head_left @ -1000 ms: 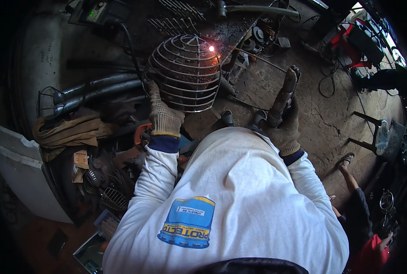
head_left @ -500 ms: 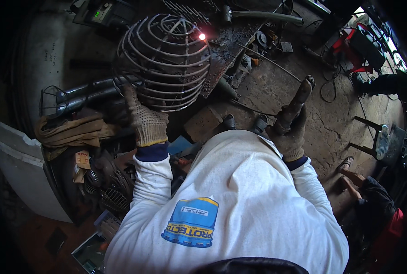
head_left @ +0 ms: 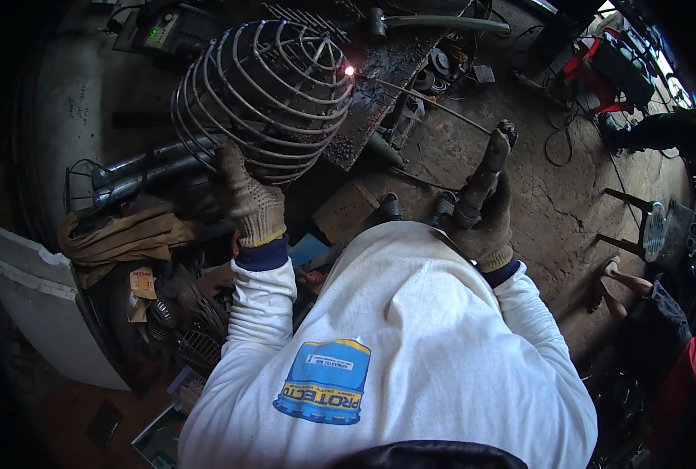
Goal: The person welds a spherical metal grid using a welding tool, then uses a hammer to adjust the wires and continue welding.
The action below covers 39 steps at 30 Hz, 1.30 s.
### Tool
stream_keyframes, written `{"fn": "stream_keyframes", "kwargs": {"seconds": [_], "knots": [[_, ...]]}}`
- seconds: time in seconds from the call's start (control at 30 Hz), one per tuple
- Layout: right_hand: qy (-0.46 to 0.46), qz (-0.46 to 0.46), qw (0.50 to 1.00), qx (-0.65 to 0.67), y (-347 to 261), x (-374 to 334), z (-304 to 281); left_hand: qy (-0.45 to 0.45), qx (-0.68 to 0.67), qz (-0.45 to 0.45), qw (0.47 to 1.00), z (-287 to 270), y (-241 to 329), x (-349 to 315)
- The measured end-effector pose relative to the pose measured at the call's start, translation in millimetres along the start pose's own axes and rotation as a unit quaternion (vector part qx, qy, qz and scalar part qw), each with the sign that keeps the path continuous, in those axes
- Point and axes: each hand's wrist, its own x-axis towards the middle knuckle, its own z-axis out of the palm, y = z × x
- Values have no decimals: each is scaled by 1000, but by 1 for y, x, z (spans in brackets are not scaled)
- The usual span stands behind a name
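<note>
The brown-gloved left hand (head_left: 249,197) touches a rounded grey metal-bar cage (head_left: 273,102), grip unclear; the brown-gloved right hand (head_left: 490,230) clamps a dark cylindrical rod holder (head_left: 486,168).

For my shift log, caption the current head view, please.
Gloved left hand at a ribbed wire cage, gloved right hand gripping a dark holder, its rod pointing toward a glowing spot.

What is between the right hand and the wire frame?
In the head view, a thin rod runs from the dark holder in the right hand toward the bright spot at the wire frame.
</note>
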Motion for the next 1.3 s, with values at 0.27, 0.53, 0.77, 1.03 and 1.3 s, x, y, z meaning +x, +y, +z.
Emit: {"fn": "stream_keyframes", "kwargs": {"seconds": [0.27, 0.53, 0.77, 1.03, 1.3], "knots": [[-18, -28, 999, 24, -12, 13, 10, 7, 131, 37, 991, -14, 35, 12], [-15, -31, 997, 64, -14, 13, 14, 35, 64, 6, 997, -6, 24, 10], [-14, -80, 996, 20, -24, 23, 15, 35, 109, 96, 989, -13, 45, 19], [-43, -116, 992, -38, -16, 27, 10, 40, 90, 90, 991, -6, 30, 12], [-21, -47, 999, 9, -14, 21, 17, 56, 41, 56, 996, -9, 47, 23]]}}
